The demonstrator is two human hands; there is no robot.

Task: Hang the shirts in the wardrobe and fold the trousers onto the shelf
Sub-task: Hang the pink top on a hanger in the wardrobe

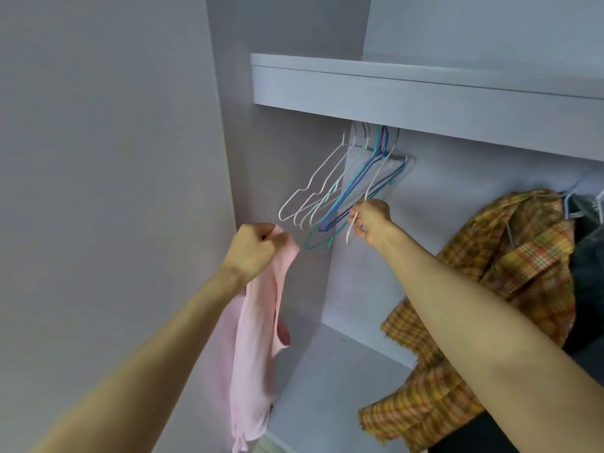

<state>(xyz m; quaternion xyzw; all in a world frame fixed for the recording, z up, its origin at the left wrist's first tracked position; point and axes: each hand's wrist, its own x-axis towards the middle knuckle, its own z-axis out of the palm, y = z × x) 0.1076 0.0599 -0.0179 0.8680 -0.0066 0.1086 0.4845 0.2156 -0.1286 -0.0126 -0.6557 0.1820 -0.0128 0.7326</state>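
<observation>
Right hand pinches the white hanger low on its arm, left hand fisted on the pink shirt hanging beside the wardrobe wall; advise lifting the hook clear of the rail without snagging neighbouring hangers

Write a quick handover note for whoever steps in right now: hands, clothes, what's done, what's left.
Left hand grips the pink shirt, which hangs down unhung.
Right hand pinches a white hanger among the empty hangers under the shelf.
Done: a plaid shirt hangs to the right, dark clothes beside it.
Left: put the pink shirt on the hanger and hang it. No trousers in view.
</observation>
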